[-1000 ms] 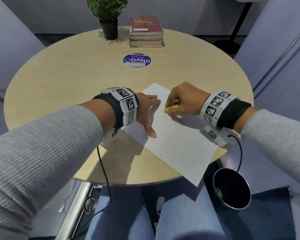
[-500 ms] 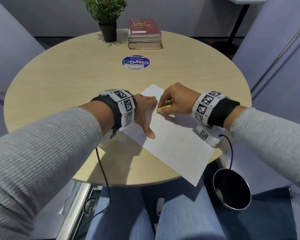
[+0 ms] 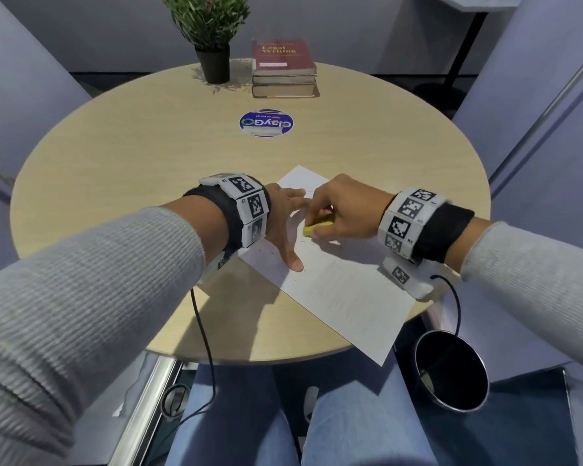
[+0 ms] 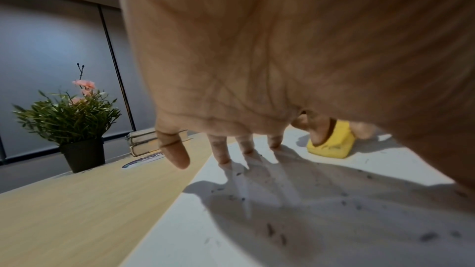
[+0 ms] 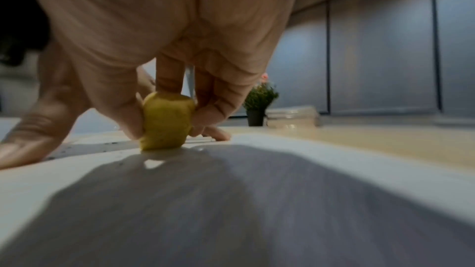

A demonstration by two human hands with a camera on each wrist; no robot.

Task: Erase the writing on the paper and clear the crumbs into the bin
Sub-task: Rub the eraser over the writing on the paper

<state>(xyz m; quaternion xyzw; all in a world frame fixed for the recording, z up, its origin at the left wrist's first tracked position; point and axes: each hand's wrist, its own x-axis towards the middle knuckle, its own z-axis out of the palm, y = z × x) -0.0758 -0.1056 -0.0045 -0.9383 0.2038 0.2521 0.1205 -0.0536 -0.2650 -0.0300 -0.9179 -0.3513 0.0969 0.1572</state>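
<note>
Round wooden table [image 3: 122, 169], paper [image 3: 344, 290] overhanging edge, grey partition walls [image 3: 48, 35]

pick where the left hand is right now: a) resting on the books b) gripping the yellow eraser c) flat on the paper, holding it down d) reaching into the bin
c: the left hand lies with straight fingers on the paper, while the right hand pinches the yellow eraser.

A round, light wooden table [image 3: 115, 169] is being occupied by a white paper sheet [image 3: 344, 290] overhanging its near edge. Beyond the sheet, a round blue sticker [image 3: 266, 123] is being flanked farther back by a black-potted green plant [image 3: 212, 45] and stacked books [image 3: 284, 70].
</note>
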